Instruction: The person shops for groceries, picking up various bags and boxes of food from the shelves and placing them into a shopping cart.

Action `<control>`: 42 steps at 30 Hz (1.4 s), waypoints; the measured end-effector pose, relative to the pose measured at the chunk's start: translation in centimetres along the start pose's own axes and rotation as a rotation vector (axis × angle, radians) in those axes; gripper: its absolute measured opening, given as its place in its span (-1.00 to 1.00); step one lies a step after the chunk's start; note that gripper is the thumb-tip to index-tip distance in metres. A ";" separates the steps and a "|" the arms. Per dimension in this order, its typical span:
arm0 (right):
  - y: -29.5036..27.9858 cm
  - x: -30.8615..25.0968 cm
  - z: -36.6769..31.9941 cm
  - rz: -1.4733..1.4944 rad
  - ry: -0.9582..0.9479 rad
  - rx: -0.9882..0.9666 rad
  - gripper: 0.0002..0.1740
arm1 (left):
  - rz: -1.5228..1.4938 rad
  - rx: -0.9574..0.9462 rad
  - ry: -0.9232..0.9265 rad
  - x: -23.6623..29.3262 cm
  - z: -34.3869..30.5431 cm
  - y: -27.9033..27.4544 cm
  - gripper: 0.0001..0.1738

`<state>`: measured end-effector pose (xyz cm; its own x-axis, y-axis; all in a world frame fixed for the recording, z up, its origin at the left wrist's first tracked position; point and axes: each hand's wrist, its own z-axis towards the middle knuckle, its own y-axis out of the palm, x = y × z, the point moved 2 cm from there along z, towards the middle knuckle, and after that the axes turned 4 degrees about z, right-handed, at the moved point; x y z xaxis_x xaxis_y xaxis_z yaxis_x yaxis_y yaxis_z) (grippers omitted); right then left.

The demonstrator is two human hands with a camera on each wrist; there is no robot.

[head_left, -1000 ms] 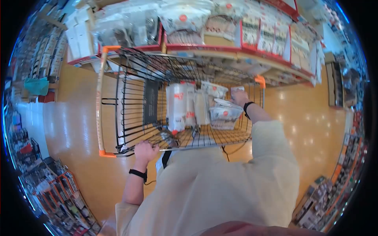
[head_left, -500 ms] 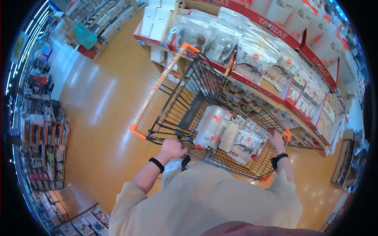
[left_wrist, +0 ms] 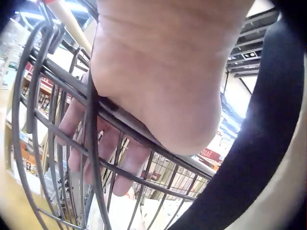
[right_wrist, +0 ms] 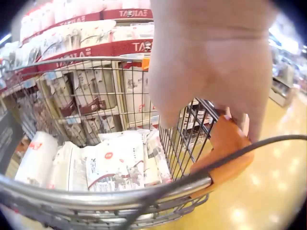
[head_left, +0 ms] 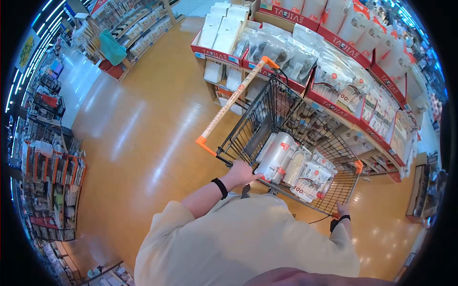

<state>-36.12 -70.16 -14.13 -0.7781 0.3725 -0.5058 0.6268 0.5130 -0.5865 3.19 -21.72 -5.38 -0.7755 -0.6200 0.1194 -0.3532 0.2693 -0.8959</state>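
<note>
A black wire shopping cart (right_wrist: 96,197) stands slanted in front of me. My left hand (head_left: 241,172) grips its near side rim close to the handle end; in the left wrist view the fingers (left_wrist: 127,163) hang over the rim into the basket. My right hand (head_left: 342,209) holds the front end by the near orange corner piece (right_wrist: 223,153), fingers partly hidden behind it. Inside the basket lie a clear plastic roll (head_left: 278,155) with a red label, a pale slim pack (head_left: 295,168) and white packs (head_left: 312,177) marked 100.
Beside the cart's far side runs a display shelf with red-edged trays (head_left: 334,108) of bagged goods. The cart's handle bar (head_left: 234,105) points to the back left. Orange floor (head_left: 138,157) stretches left, with a stocked rack (head_left: 57,186) beyond it. A dark cable crosses the right wrist view.
The cart and my view have turned relative to each other, handle swinging right. My right hand has left the packs inside the basket and moved to the front corner. The left hand stays on the rim.
</note>
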 end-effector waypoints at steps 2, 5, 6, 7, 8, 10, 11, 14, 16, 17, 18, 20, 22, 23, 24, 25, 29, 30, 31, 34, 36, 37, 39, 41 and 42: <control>0.4 3.1 2.5 -0.094 -0.065 -0.030 -0.32 | 0.063 0.022 0.064 -2.0 -1.5 -0.9 0.04; 1.2 12.3 10.1 -0.280 -0.288 0.021 -0.38 | 0.097 -0.051 0.049 -5.1 -3.0 -1.2 0.07; 1.9 12.7 9.1 -0.369 -0.326 0.012 -0.37 | 0.101 -0.055 0.042 -6.1 -3.4 -1.1 0.08; 2.9 12.0 6.2 -0.457 -0.363 0.001 -0.37 | 0.107 -0.060 0.034 -7.3 -4.0 -1.1 0.09; 3.8 11.1 3.0 -0.547 -0.399 -0.011 -0.36 | 0.111 -0.066 0.026 -8.3 -4.5 -0.9 0.09; 5.1 8.2 -3.0 -0.615 -0.421 0.070 -0.40 | 0.065 -0.089 -0.012 -10.4 -5.3 -0.6 0.09; 5.9 7.7 -5.2 -0.650 -0.429 0.107 -0.42 | 0.045 -0.109 -0.034 -11.5 -6.0 -0.5 0.08; 8.2 7.6 -7.1 -0.653 -0.477 0.071 -0.39 | 0.043 -0.121 -0.097 -14.4 -7.9 -0.1 0.06; 10.3 5.9 -9.1 -0.674 -0.523 0.044 -0.40 | 0.052 -0.142 -0.141 -15.9 -9.2 -0.8 0.04; 10.9 4.9 -10.0 -0.681 -0.521 0.031 -0.41 | 0.050 -0.163 -0.172 -16.9 -9.3 -1.1 0.03; 11.6 4.5 -10.2 -0.682 -0.523 0.018 -0.43 | 0.052 -0.178 -0.206 -18.1 -9.7 -0.6 0.02; 13.8 3.7 -8.9 -0.710 -0.547 -0.094 -0.41 | 0.068 -0.127 -0.237 -20.1 -11.0 -0.1 -0.03; 16.1 2.4 -7.8 -0.754 -0.556 -0.212 -0.40 | 0.095 0.018 -0.242 -21.9 -12.5 -0.1 -0.10; 16.7 1.6 -7.8 -0.754 -0.492 -0.322 -0.39 | 0.090 0.083 -0.295 -22.5 -13.2 0.3 -0.15; 17.3 -0.5 -9.4 -0.760 -0.423 -0.435 -0.39 | 0.083 0.143 -0.348 -23.2 -13.7 0.6 -0.20; 18.9 -2.5 -10.5 -0.757 -0.377 -0.545 -0.39 | 0.085 0.225 -0.413 -23.7 -14.3 1.5 -0.25; 23.7 -4.0 -11.6 -0.444 -0.491 -0.759 -0.46 | 0.103 0.496 -0.647 -23.5 -15.0 6.1 -0.33; 25.0 -4.2 -11.5 -0.400 -0.481 -0.812 -0.48 | 0.038 0.521 -0.708 -21.7 -15.1 5.8 -0.28; 25.6 -4.6 -11.5 -0.362 -0.456 -0.865 -0.51 | -0.033 0.534 -0.764 -19.1 -14.5 5.5 -0.24; 28.7 -6.8 -14.8 -0.406 -0.553 -0.911 -0.59 | -0.289 0.408 -0.842 -15.3 -13.1 6.9 -0.03; 30.9 -7.5 -16.4 -0.334 -0.570 -0.959 -0.66 | -0.250 0.319 -0.860 -13.4 -12.0 7.4 0.01; 31.9 -7.7 -17.2 -0.317 -0.567 -0.977 -0.65 | -0.311 0.323 -0.832 -12.6 -12.3 6.8 0.04; 33.7 -8.4 -18.2 -0.290 -0.555 -1.015 -0.63 | -0.275 0.360 -0.873 -13.5 -11.6 7.9 0.05; 36.0 -8.9 -18.7 -0.323 -0.542 -1.026 -0.65 | -0.278 0.432 -0.909 -15.7 -11.4 8.8 0.01; 36.8 -9.3 -19.1 -0.344 -0.534 -1.031 -0.66 | -0.274 0.455 -0.908 -16.5 -11.4 8.8 0.00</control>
<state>-6.57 -39.98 -18.95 -0.6300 -0.1461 -0.7627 -0.1256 0.9884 -0.0855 6.88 -0.72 -10.34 0.0509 -0.9881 0.1453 -0.0813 -0.1491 -0.9855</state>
